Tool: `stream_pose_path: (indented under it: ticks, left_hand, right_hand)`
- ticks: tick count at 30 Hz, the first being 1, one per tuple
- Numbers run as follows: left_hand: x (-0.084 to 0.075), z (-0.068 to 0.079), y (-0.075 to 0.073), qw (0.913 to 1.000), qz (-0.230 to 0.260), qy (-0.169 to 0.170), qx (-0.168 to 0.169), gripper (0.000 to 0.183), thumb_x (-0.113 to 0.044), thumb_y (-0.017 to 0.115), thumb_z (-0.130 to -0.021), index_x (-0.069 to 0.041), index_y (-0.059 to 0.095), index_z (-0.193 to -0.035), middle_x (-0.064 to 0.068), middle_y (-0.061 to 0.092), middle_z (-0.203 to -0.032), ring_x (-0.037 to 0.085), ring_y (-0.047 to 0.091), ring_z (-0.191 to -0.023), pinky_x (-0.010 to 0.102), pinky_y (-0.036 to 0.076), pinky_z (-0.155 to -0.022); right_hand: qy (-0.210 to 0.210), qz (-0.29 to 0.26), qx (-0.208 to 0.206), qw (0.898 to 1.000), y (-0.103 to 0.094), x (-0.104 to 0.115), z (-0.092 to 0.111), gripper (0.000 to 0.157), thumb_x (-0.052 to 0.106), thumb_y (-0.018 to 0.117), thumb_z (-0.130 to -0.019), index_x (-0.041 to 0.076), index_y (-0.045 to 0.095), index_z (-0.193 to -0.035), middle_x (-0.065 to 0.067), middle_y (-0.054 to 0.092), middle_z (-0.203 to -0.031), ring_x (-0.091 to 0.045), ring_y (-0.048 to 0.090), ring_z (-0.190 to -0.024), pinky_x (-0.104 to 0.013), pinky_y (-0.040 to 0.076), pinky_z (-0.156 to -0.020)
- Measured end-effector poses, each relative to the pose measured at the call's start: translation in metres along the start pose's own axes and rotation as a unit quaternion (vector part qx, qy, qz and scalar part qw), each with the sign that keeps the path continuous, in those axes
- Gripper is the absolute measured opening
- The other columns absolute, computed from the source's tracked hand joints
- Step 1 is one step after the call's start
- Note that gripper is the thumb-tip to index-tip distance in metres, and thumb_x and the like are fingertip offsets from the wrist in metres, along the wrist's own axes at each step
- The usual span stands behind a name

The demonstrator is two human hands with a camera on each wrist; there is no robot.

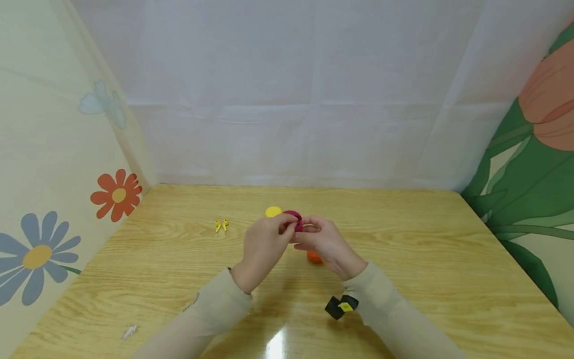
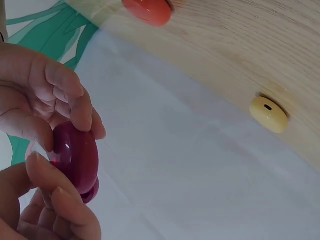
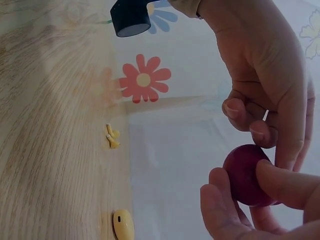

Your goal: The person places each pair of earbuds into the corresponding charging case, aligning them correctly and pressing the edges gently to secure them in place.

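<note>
A glossy magenta earbud case (image 1: 293, 214) is held up off the table between both hands. My right hand (image 1: 329, 244) grips its rounded body between thumb and fingers, seen closely in the right wrist view, where the case (image 3: 245, 175) looks dark. My left hand (image 1: 266, 244) pinches the case from the other side with thumb and forefinger. A small red light glows on the case (image 2: 80, 155) in the left wrist view, and a narrower magenta part shows at its lower end. A small white sliver (image 3: 265, 115) shows by the left fingers; what it is I cannot tell.
On the wooden table (image 1: 403, 239), a yellow earbud case (image 1: 272, 212) lies beyond the hands. Two yellow earbuds (image 1: 221, 226) lie to its left. An orange-red case (image 1: 315, 257) sits below the right hand, partly hidden. A white cloth (image 1: 287, 124) hangs behind the table.
</note>
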State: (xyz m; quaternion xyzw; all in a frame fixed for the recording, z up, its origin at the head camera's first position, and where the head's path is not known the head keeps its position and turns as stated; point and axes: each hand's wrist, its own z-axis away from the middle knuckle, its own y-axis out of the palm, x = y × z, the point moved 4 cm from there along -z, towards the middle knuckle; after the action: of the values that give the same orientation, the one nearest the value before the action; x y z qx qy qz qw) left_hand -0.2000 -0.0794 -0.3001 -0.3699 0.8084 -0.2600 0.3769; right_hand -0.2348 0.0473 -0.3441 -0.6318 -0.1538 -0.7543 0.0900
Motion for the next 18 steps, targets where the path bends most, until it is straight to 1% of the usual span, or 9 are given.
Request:
stream_pose_path:
  ticks: [3,5,8,11,12,13,14,16,18]
  left_hand:
    - [0.003,0.001,0.000,0.9998,0.013,-0.006,0.010,0.009,-0.013,0.074,-0.087,-0.007,0.075,-0.094,0.000,0.067,-0.068,0.009,0.054,-0.052,0.020,0.040,-0.047]
    - [0.006,0.001,-0.002,0.9993,0.031,-0.018,0.003,0.009,-0.013,0.073,-0.088,-0.007,0.073,-0.094,-0.001,0.063,-0.064,0.008,0.048,-0.049,0.020,0.038,-0.045]
    - [0.012,0.001,-0.006,0.9958,0.074,-0.052,-0.015,0.008,-0.011,0.070,-0.089,-0.005,0.071,-0.095,-0.002,0.055,-0.059,0.005,0.039,-0.045,0.022,0.033,-0.041]
    - [0.019,0.002,-0.007,0.9866,0.130,-0.098,-0.016,0.012,-0.013,0.068,-0.092,-0.005,0.070,-0.101,-0.001,0.051,-0.057,0.005,0.040,-0.039,0.023,0.036,-0.038]
    - [0.021,0.002,-0.007,0.9811,0.155,-0.116,-0.009,0.014,-0.013,0.067,-0.093,-0.004,0.070,-0.103,-0.001,0.051,-0.057,0.006,0.041,-0.038,0.024,0.038,-0.037]
    - [0.024,0.003,-0.006,0.9733,0.184,-0.138,0.001,0.016,-0.015,0.066,-0.094,-0.004,0.069,-0.106,0.000,0.051,-0.057,0.007,0.043,-0.037,0.024,0.040,-0.037]
    - [0.026,0.004,-0.004,0.9634,0.215,-0.160,0.011,0.019,-0.017,0.065,-0.095,-0.003,0.068,-0.108,0.000,0.051,-0.057,0.008,0.045,-0.036,0.025,0.042,-0.038]
    - [0.032,0.004,-0.001,0.9371,0.280,-0.206,0.032,0.024,-0.021,0.062,-0.097,-0.001,0.067,-0.111,0.002,0.051,-0.057,0.010,0.046,-0.036,0.025,0.044,-0.039]
    - [0.036,0.005,0.004,0.9027,0.344,-0.254,0.050,0.030,-0.024,0.059,-0.099,0.002,0.065,-0.112,0.002,0.051,-0.056,0.010,0.047,-0.036,0.023,0.044,-0.040]
  right_hand:
    - [0.000,0.001,0.000,1.000,-0.001,0.000,0.000,0.023,-0.001,0.063,-0.093,-0.008,0.055,-0.113,-0.015,0.066,-0.106,-0.021,0.067,-0.090,-0.036,0.055,-0.083]
    - [-0.004,0.001,0.005,1.000,-0.002,0.001,0.001,0.023,-0.001,0.063,-0.093,-0.009,0.054,-0.113,-0.015,0.067,-0.107,-0.022,0.068,-0.091,-0.036,0.055,-0.083]
    - [-0.010,-0.003,0.012,1.000,-0.003,0.003,0.002,0.025,0.000,0.062,-0.093,-0.010,0.054,-0.114,-0.017,0.067,-0.109,-0.023,0.068,-0.092,-0.036,0.055,-0.082]
    - [-0.012,-0.002,0.018,1.000,-0.004,0.005,0.003,0.027,-0.001,0.061,-0.094,-0.012,0.052,-0.117,-0.019,0.066,-0.111,-0.023,0.069,-0.092,-0.036,0.055,-0.083]
    - [-0.011,-0.003,0.018,1.000,-0.004,0.006,0.003,0.028,-0.002,0.060,-0.094,-0.012,0.051,-0.118,-0.020,0.065,-0.112,-0.023,0.069,-0.092,-0.036,0.055,-0.083]
    - [-0.009,-0.002,0.017,1.000,-0.004,0.006,0.004,0.029,-0.002,0.060,-0.094,-0.013,0.050,-0.119,-0.021,0.065,-0.112,-0.023,0.069,-0.092,-0.036,0.055,-0.083]
    - [-0.007,-0.001,0.016,1.000,-0.004,0.007,0.004,0.030,-0.002,0.060,-0.094,-0.013,0.050,-0.120,-0.022,0.065,-0.112,-0.023,0.069,-0.091,-0.036,0.055,-0.083]
    - [-0.004,-0.003,0.011,1.000,-0.004,0.008,0.005,0.031,-0.002,0.060,-0.094,-0.013,0.049,-0.121,-0.022,0.065,-0.112,-0.022,0.069,-0.090,-0.036,0.055,-0.082]
    - [-0.002,-0.002,0.008,1.000,-0.005,0.008,0.005,0.033,-0.003,0.060,-0.094,-0.013,0.049,-0.123,-0.021,0.065,-0.110,-0.021,0.069,-0.089,-0.036,0.055,-0.082]
